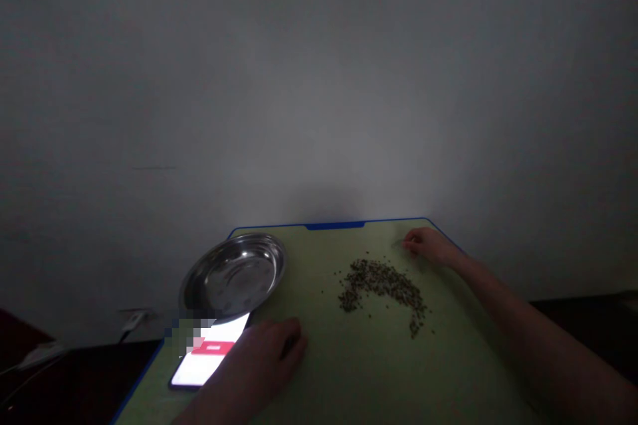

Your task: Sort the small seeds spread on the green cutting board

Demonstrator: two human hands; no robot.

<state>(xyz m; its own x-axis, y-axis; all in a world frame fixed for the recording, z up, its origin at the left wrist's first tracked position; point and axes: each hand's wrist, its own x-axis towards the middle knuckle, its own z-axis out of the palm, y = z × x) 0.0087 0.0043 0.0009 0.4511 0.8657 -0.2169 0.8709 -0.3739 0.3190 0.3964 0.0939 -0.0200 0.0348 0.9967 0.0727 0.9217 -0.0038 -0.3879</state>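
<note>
- Left hand (272, 352): near side of bowl, a bit to its right. Fingers curled in, narrow gap between thumb and forefinger; cannot tell if anything is held. Overlaps the phone's right edge in view; contact uncertain.
- Phone (212, 362): just on the near side of bowl, screen lit white with a red band. Pixelated patch hides part of its far end; cannot tell if it touches the bowl.
- Bowl (242, 279): landmark. Shiny metal, round, wide-mouthed.
- Grains (396, 284): right of bowl, well apart from it. Small, dark, spread in a curved heap, with strays around the edges.
- Right hand (423, 244): far to the right of bowl, just past the grains. Fingertips pinched narrow; faint sliver at the tips, too blurred to name or call held.
- Table (339, 365): under bowl, green top, blue edging.
- Wall (319, 93): behind bowl, grey, dimly lit.
</note>
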